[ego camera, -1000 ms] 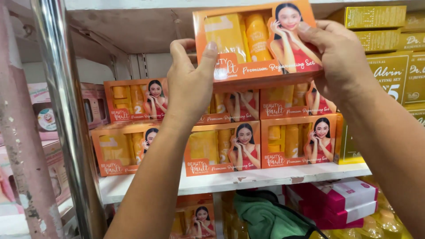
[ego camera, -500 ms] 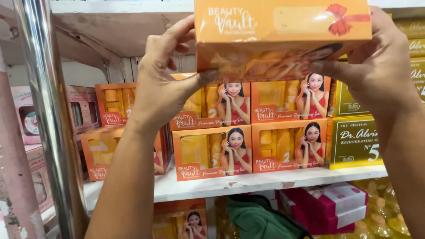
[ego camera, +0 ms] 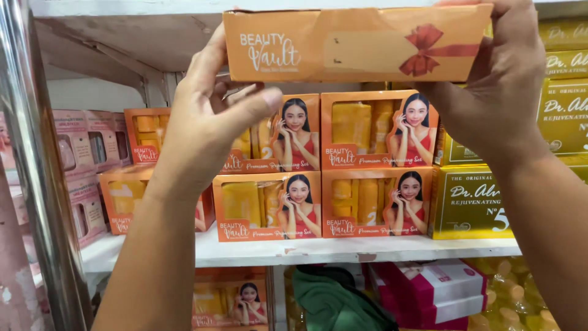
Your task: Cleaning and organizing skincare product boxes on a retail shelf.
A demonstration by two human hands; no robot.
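Head view: hands cover orange box ends.

I saw a white shelf carrying stacked orange boxes, with gold boxes just beside them on the right. Pale pink boxes stood at the left behind a metal post. Below lay magenta boxes and something green, possibly cloth.

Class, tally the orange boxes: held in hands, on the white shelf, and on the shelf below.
Held orange box, between left hand and right hand: 1
Orange boxes on the white shelf: 6
Orange box below: 1
Total: 8
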